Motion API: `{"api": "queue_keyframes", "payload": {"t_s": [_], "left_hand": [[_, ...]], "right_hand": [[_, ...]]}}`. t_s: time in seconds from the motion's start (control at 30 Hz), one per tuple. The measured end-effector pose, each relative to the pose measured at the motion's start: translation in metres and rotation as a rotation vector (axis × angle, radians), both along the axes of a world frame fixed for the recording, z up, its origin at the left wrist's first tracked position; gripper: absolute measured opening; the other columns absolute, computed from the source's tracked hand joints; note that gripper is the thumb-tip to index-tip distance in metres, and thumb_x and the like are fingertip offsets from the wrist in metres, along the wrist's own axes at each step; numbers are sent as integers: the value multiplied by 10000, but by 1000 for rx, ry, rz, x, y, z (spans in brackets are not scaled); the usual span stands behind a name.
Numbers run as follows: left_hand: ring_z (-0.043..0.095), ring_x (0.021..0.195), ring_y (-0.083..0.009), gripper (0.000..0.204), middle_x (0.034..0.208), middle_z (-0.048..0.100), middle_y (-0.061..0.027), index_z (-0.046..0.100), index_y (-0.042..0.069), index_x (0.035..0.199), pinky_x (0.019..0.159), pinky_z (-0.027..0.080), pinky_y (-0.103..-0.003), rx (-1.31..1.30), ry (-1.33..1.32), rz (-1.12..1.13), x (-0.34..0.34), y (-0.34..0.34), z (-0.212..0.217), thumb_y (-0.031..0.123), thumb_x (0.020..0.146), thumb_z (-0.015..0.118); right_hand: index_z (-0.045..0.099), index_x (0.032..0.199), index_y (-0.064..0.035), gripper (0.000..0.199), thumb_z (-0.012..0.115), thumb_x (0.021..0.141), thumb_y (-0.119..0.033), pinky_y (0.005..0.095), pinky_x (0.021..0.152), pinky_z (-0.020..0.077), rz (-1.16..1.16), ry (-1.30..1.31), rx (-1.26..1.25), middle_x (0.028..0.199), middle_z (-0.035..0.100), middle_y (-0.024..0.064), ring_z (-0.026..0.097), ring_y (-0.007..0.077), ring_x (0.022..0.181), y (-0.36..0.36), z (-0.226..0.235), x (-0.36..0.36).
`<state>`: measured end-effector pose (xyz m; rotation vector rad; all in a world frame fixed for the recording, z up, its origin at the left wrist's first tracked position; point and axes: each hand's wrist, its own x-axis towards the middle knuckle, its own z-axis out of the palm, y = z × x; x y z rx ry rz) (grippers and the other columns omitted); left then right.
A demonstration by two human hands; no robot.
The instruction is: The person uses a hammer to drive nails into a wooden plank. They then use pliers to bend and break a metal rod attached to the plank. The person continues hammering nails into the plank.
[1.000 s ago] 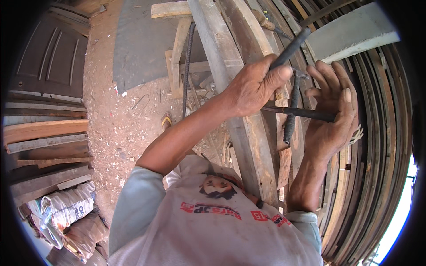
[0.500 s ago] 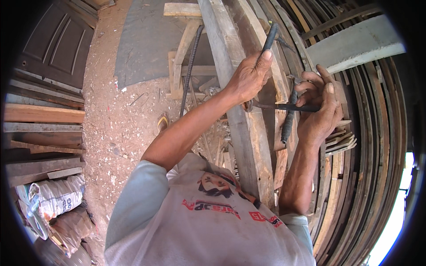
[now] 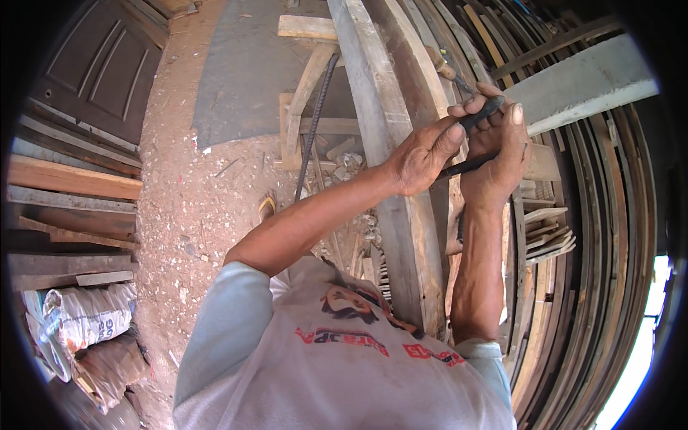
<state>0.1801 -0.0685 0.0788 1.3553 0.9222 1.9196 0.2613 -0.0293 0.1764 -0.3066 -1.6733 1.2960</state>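
Observation:
My left hand (image 3: 430,156) is closed round a dark rod (image 3: 489,109), whose rounded end shows between the fingers of both hands. My right hand (image 3: 496,161) is beside it, curled round a second dark handle (image 3: 469,165) that passes under its thumb. The hands meet above a long wooden beam (image 3: 390,129); which fingers bear the rod's end is partly hidden. Just beyond the fingertips lies a slim tool with a tan handle (image 3: 446,70) and dark shaft.
A wooden trestle (image 3: 307,27) and a dark ribbed metal bar (image 3: 309,122) stand left of the beam. Stacked boards (image 3: 609,215) fill the right side, below a pale plank (image 3: 584,82). At the left are a brown door panel (image 3: 100,64), timber (image 3: 75,175) and sacks (image 3: 93,312).
My left hand has come right and down with its dark rod, bringing the rod's end to my right hand. My right hand's raised fingers have folded in. The view has shifted slightly.

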Motion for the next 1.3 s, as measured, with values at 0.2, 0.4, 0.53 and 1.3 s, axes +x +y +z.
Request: {"api": "queue_keyframes", "payload": {"t_s": [0.2, 0.4, 0.53, 1.3], "left_hand": [[626, 1016, -314, 754, 1190, 549, -237, 300, -80, 1430, 947, 494, -401, 44, 319, 177, -8, -9, -9, 401, 951, 629], [674, 789, -297, 706, 897, 601, -168, 349, -119, 1287, 723, 533, -441, -211, 138, 376, 7, -11, 14, 139, 802, 792], [700, 948, -339, 585, 1060, 640, -245, 412, -120, 1261, 825, 545, -433, -269, 25, 393, 8, 1, 3, 142, 863, 751], [529, 758, -120, 472, 877, 470, -2, 503, 10, 1033, 683, 479, -308, -294, 166, 175, 5, -18, 23, 192, 769, 848]], "right_hand": [[591, 1046, 70, 337, 523, 1020, -259, 330, 676, 485, 227, 26, -113, 808, 573, 108, 552, 157, 714, 7, 2, -4], [615, 934, 34, 252, 503, 998, -183, 301, 582, 434, 143, -173, -15, 721, 541, 41, 492, 125, 633, 12, 5, -37], [600, 1035, 35, 269, 457, 1040, -192, 323, 647, 450, 231, -181, -100, 781, 506, 54, 479, 145, 695, 25, -3, -34], [622, 1225, 61, 475, 463, 954, -294, 340, 805, 504, 297, -225, -26, 963, 674, 140, 650, 221, 923, 10, 24, 9]]}}
